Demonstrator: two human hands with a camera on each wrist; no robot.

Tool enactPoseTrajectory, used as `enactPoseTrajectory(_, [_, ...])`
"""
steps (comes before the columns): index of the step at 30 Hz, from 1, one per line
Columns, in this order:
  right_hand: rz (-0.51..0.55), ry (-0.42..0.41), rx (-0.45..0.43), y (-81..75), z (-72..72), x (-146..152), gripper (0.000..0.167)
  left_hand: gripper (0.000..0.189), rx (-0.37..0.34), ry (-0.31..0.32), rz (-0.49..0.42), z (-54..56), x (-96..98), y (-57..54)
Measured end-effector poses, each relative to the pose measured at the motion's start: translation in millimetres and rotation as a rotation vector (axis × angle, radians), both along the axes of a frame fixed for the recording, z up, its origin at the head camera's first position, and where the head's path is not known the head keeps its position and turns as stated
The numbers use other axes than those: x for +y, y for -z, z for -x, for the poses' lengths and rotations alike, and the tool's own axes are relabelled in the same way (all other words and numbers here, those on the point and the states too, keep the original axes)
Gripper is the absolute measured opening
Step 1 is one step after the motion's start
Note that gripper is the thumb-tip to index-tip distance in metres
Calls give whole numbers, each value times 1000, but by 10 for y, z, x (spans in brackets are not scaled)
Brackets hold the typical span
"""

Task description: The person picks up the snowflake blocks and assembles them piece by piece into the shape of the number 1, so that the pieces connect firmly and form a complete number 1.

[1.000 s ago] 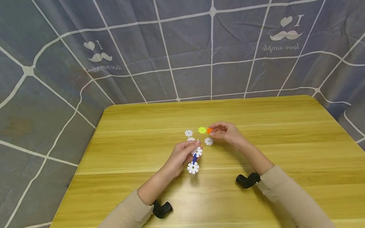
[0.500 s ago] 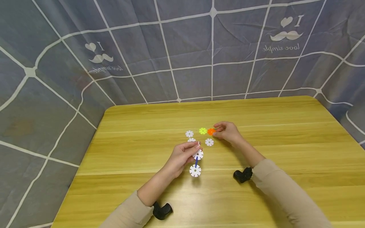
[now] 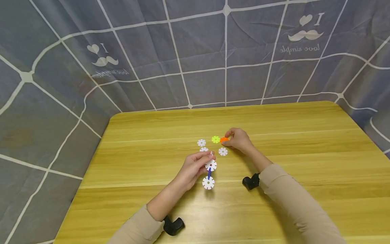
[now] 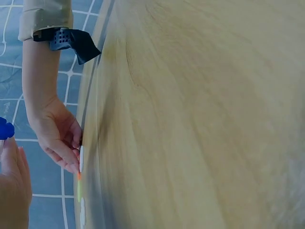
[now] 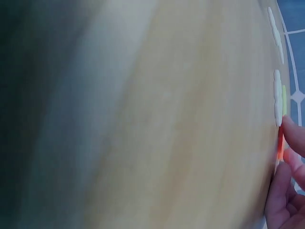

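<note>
My left hand (image 3: 195, 167) pinches a chain of interlocking discs above the table: a white notched disc (image 3: 211, 165) near the fingertips, a blue disc (image 3: 209, 173) seen edge-on, and a lower white notched disc (image 3: 208, 183). Farther back, the thumb and fingers of my right hand (image 3: 240, 139) pinch the near-right edge of an orange notched disc (image 3: 223, 139) at table level. Directly left of it lies a yellow-green disc (image 3: 215, 139). In the right wrist view, the orange disc (image 5: 280, 142) shows between the fingertips, partly hidden.
A white disc (image 3: 223, 151) lies in front of the orange one. Two more white discs rest to the left, one at the back (image 3: 201, 143) and another (image 3: 203, 149) partly covered by my left hand. The wooden table (image 3: 304, 142) ends at a grey curtain (image 3: 207, 81).
My right hand drew back slightly to the right, uncovering the orange disc, then came over its edge again. The right forearm has swung inward. The chain in my left hand has dropped slightly.
</note>
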State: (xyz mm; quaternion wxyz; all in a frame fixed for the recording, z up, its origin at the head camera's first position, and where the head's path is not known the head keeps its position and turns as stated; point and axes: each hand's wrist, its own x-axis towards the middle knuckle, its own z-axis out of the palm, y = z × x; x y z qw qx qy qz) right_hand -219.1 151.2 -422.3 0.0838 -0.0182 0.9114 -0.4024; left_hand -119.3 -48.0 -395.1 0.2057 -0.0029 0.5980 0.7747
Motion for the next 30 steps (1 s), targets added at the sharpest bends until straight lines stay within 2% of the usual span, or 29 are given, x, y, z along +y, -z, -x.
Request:
enactPoseTrajectory(3, [-31,-6,-5,-19,11,-9,32,38,3,7,-6,4,-3,-1])
enactPoseTrajectory(7, [-15,-11,-31,-36,14,-9,31,39,-2,12,-11,4,-3,-1])
enactPoseTrajectory(11, [54,12,-61,-46,-2,13,30,39,-11,21,-19,3,6,-7])
enactPoseTrajectory(16, [162,34,-91,-57,-21,68,22,40,20,38,-18,7,9,-10])
enactPoseTrajectory(22, [237,1,-120,-112,-31,80,24,41,34,35,1,11,-2,3])
enactPoseTrajectory(30, [275,-76,-147,-271,-82,17,24,41,21,31,6,14,-9,-14])
